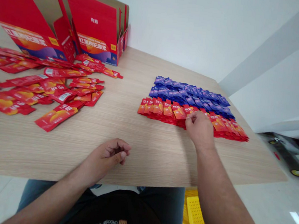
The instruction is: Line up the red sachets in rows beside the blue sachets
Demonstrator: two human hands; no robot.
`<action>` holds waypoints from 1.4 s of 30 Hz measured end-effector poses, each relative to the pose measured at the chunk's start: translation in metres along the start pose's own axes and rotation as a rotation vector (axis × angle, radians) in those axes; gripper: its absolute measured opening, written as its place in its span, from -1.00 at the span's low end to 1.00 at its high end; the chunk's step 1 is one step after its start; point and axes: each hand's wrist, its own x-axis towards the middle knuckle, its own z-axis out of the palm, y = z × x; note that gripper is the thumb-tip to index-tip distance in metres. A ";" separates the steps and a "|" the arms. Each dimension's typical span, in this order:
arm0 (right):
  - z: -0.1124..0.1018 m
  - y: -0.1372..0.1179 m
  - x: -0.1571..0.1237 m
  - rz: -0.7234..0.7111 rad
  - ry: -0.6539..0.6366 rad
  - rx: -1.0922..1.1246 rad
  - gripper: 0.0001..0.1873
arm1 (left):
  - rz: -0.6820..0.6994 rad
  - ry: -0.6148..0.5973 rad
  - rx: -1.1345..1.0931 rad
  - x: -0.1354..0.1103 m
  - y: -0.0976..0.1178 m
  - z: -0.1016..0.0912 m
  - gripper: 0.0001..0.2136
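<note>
My right hand [198, 128] sits at the front of a tight, overlapping row of red and orange sachets [165, 112], its fingertips on the sachets near the row's middle. Behind that row lie overlapping rows of blue sachets [189, 95]. My left hand [109, 154] rests on the wooden table [150, 155] with its fingers loosely curled, holding nothing. Loose red sachets [56, 117] lie scattered to its far left. Whether my right fingers grip a sachet is hidden.
Open red cardboard cartons [94, 30] stand at the table's far left corner, beside a white wall. A yellow plastic crate [196, 218] sits on the floor below the table's front edge, to the right of my legs.
</note>
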 end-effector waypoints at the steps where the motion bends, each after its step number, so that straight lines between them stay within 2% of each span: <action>1: 0.001 -0.002 -0.013 -0.001 -0.010 0.074 -0.85 | 0.000 0.010 -0.009 0.000 0.000 0.001 -0.84; 4: 0.007 -0.007 -0.060 -0.002 -0.116 0.270 -0.76 | 0.002 0.052 -0.021 -0.005 0.006 0.003 -0.82; 7: 0.014 0.003 -0.108 -0.017 -0.192 0.328 -0.68 | 0.032 0.110 0.150 -0.012 0.018 -0.011 -0.81; 9: 0.019 0.016 -0.129 0.006 -0.210 0.320 -0.63 | 0.073 0.203 0.373 -0.016 0.027 -0.035 -0.81; 12: 0.026 0.032 -0.143 -0.005 -0.191 0.298 -0.61 | 0.103 0.454 0.741 -0.020 0.039 -0.088 -0.80; 14: 0.028 0.035 -0.146 -0.030 -0.162 0.285 -0.61 | 0.057 0.646 0.986 -0.019 0.044 -0.123 -0.76; 16: 0.030 0.033 -0.145 -0.060 -0.139 0.271 -0.62 | -0.003 0.749 1.218 -0.013 0.048 -0.151 -0.64; 19: 0.034 0.028 -0.145 -0.125 -0.119 0.253 -0.64 | -0.111 0.694 1.423 -0.005 0.054 -0.171 -0.46; 22: 0.037 0.028 -0.147 -0.190 -0.091 0.235 -0.65 | -0.193 0.651 1.484 -0.003 0.060 -0.174 -0.39; 26: 0.038 0.028 -0.152 -0.252 -0.057 0.222 -0.69 | -0.370 0.557 1.539 -0.005 0.067 -0.180 -0.35; 29: 0.038 0.024 -0.153 -0.272 -0.046 0.243 -0.74 | -0.430 0.457 1.588 -0.005 0.069 -0.190 -0.42; 31: 0.037 0.021 -0.153 -0.281 -0.047 0.262 -0.77 | -0.458 0.360 1.549 -0.003 0.069 -0.192 -0.60; 34: 0.034 0.018 -0.153 -0.282 -0.046 0.301 -0.81 | -0.491 0.173 1.368 0.000 0.070 -0.181 -0.77; 38: 0.027 0.023 -0.154 -0.275 -0.052 0.364 -0.83 | -0.457 -0.043 1.113 0.000 0.074 -0.153 -0.77; 40: 0.023 0.033 -0.154 -0.277 -0.046 0.373 -0.82 | -0.401 -0.058 1.026 0.002 0.078 -0.139 -0.72; 42: 0.018 0.047 -0.154 -0.278 -0.019 0.360 -0.82 | -0.317 -0.024 0.947 0.007 0.084 -0.126 -0.68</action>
